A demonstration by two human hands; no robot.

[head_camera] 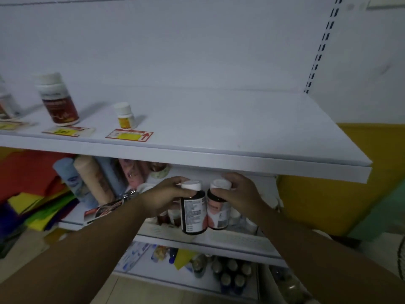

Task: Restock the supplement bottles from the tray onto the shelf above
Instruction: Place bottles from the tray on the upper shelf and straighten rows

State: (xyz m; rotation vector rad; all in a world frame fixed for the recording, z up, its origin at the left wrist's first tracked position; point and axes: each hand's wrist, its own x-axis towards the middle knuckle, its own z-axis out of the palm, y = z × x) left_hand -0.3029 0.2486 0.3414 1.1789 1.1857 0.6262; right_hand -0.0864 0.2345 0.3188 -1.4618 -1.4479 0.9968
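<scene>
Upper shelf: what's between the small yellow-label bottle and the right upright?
In the head view the upper shelf is bare from the small yellow-label bottle and its price tag to the slotted right upright.

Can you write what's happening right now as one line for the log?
left hand: grips left supplement bottle | right hand: grips right supplement bottle | both: below upper shelf, not yet placed

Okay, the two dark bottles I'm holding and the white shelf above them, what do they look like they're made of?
Black-label bottle in the left hand and pink-label bottle in the right hand: glossy dark plastic, possibly glass, judging by the shine at the necks; white caps look matte plastic. Upper shelf: probably white-painted sheet metal, smooth satin finish, thin folded front edge.
</scene>
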